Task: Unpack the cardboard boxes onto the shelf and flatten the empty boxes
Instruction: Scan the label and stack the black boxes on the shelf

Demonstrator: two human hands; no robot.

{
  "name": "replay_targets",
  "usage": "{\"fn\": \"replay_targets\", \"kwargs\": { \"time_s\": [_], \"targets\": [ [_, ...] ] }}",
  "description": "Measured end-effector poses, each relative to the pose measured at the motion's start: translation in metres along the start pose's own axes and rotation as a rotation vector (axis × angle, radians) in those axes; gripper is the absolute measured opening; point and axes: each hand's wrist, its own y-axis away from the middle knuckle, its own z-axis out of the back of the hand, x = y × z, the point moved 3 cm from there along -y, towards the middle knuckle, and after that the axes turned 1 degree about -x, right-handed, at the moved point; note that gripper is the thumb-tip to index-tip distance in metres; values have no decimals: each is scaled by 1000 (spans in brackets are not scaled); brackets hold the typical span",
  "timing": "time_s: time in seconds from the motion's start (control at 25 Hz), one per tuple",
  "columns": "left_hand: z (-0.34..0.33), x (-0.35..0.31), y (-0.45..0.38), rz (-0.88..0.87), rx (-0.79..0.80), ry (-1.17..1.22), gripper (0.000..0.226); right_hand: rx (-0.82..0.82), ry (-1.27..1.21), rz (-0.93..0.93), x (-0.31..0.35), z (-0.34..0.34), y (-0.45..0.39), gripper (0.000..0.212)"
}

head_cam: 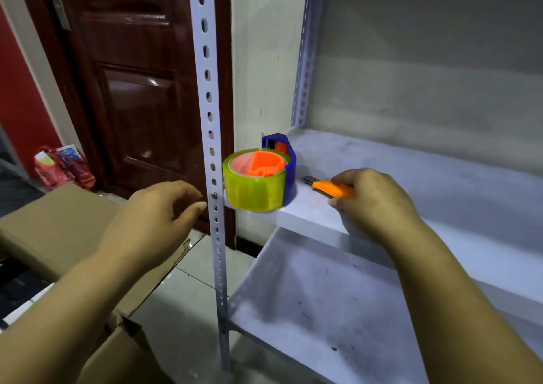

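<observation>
My right hand [373, 204] rests on the middle shelf board [440, 195] of a white metal shelf, fingers closed around an orange utility knife [333, 189] whose tip points left. A tape dispenser [260, 178] with a yellow-green roll, orange core and blue frame stands at the board's left front corner, just left of the knife. My left hand [155, 216] hovers left of the front upright [213, 160], fingers loosely curled and holding nothing. Cardboard boxes [58, 225] lie at the lower left, under my left forearm.
A lower shelf board [323, 310], scuffed and bare, sits below. A dark red door [132, 89] stands behind the upright. A red plastic bag with packets [61, 166] lies on the floor by the door. Pale floor tiles [194, 269] show between boxes and shelf.
</observation>
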Motion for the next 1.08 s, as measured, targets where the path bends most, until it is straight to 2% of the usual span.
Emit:
{"fn": "replay_targets", "kwargs": {
  "time_s": [0.08, 0.2, 0.28, 0.4, 0.56, 0.72, 1.08],
  "targets": [
    [0, 6, 2, 24, 3, -5, 10, -23, -48, -13, 0, 1, -3, 32],
    [1, 14, 6, 47, 2, -10, 15, -171, -136, 56, 6, 8, -2, 36],
    [4, 18, 9, 64, 13, -17, 16, -284, -263, 154, 16, 14, 2, 27],
    [10, 21, 14, 85, 12, -14, 10, -301, -466, 300, 39, 21, 14, 9],
    [26, 31, 27, 141, 26, -25, 10, -226, -716, 442, 75, 21, 29, 4],
    [50, 56, 51, 244, -21, -100, 21, -9, -849, 577, 122, 6, 48, 7],
    [109, 114, 141, 546, -147, -197, 11, 407, -796, 807, 227, -80, 88, 19]
  ]
}}
